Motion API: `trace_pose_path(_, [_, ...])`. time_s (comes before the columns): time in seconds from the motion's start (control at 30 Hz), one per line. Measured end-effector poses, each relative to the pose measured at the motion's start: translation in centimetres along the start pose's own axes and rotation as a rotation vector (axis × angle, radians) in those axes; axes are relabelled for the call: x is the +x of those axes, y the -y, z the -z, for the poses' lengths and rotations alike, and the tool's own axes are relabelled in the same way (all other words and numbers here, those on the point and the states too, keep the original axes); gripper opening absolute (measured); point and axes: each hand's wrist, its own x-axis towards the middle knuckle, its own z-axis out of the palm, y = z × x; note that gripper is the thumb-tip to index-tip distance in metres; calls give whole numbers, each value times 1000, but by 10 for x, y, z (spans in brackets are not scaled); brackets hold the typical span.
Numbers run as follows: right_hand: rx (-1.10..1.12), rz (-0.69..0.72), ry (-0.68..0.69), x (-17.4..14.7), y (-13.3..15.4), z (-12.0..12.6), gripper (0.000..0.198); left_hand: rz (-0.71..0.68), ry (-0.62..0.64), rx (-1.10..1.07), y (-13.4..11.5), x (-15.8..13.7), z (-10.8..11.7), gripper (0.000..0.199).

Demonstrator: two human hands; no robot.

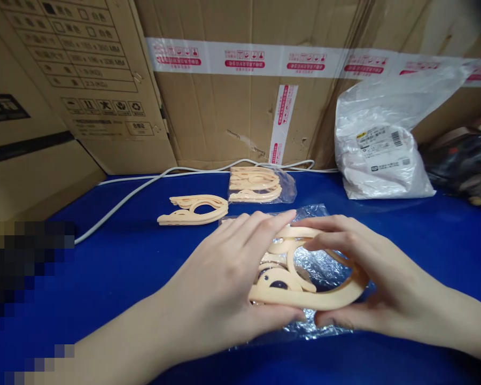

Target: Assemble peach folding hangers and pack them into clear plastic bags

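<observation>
Between my two hands is a cream plastic folding hanger (332,297), folded into a loop with its hook part inside. My left hand (232,267) wraps round its left end, fingers over the top and thumb below. At its curved right end my right hand (369,272) grips it, thumb underneath and fingers on the upper bar. Under the hanger a clear crinkled plastic bag (328,321) lies on the blue table. My left hand hides part of the bag and the hanger's left end.
Farther back lie a loose folded hanger (220,214) and a clear bag of several folded hangers (291,190). A white cable (120,206) runs behind them. A white plastic parcel bag (379,160) stands at right. Cardboard boxes (224,112) wall the blue table (124,272).
</observation>
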Motion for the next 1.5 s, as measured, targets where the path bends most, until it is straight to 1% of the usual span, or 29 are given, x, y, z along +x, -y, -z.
trace_pose_path(0.1, [28, -7, 2, 1, 2, -2, 60, 15, 8, -14, 1, -1, -4, 87])
trace_pose_path(0.2, [16, -28, -7, 1, -2, 0, 57, 70, 64, -40, 6, 0, -4, 98])
trace_pose_path(0.23, [14, -48, -19, 1, -7, 3, 56, 94, 88, -45, 8, 1, -3, 98])
trace_pose_path(0.3, [13, -119, -53, -1, -21, 12, 54, 138, 140, -36, 16, 3, -1, 88])
trace_pose_path(0.37, [4, -242, -76, -6, -41, 27, 52, 174, 184, -10, 25, 5, 0, 73])
trace_pose_path(0.4, [-13, -284, -91, -9, -52, 35, 52, 192, 205, 6, 30, 6, -1, 69])
trace_pose_path(0.47, [-20, -383, -102, -18, -73, 50, 54, 220, 241, 34, 37, 7, -3, 68])
trace_pose_path(0.57, [26, -491, -23, -31, -94, 64, 53, 233, 277, 61, 43, 8, -7, 69])
trace_pose_path(0.63, [93, -558, 34, -37, -98, 65, 49, 227, 275, 64, 44, 8, -10, 70])
trace_pose_path(0.7, [160, -586, 98, -40, -96, 62, 49, 218, 263, 62, 45, 7, -12, 71])
trace_pose_path(0.83, [306, -553, 271, -36, -84, 49, 57, 210, 253, 66, 46, 7, -14, 71])
trace_pose_path(0.9, [362, -531, 327, -33, -78, 43, 53, 211, 257, 63, 46, 7, -14, 70])
trace_pose_path(0.97, [351, -502, 344, -30, -74, 40, 48, 212, 262, 58, 45, 7, -13, 68])
trace_pose_path(1.07, [294, -480, 354, -28, -71, 39, 47, 212, 264, 52, 45, 8, -12, 63])
trace_pose_path(1.17, [289, -489, 333, -25, -67, 38, 45, 212, 267, 45, 46, 8, -11, 62])
trace_pose_path(1.3, [336, -456, 293, -12, -56, 25, 41, 219, 284, 30, 44, 8, -10, 63])
trace_pose_path(1.4, [251, -384, 250, -2, -49, 10, 48, 234, 291, 23, 45, 8, -5, 57])
trace_pose_path(1.5, [130, -321, 233, 2, -49, 4, 57, 179, 246, 135, 53, 6, 4, 45])
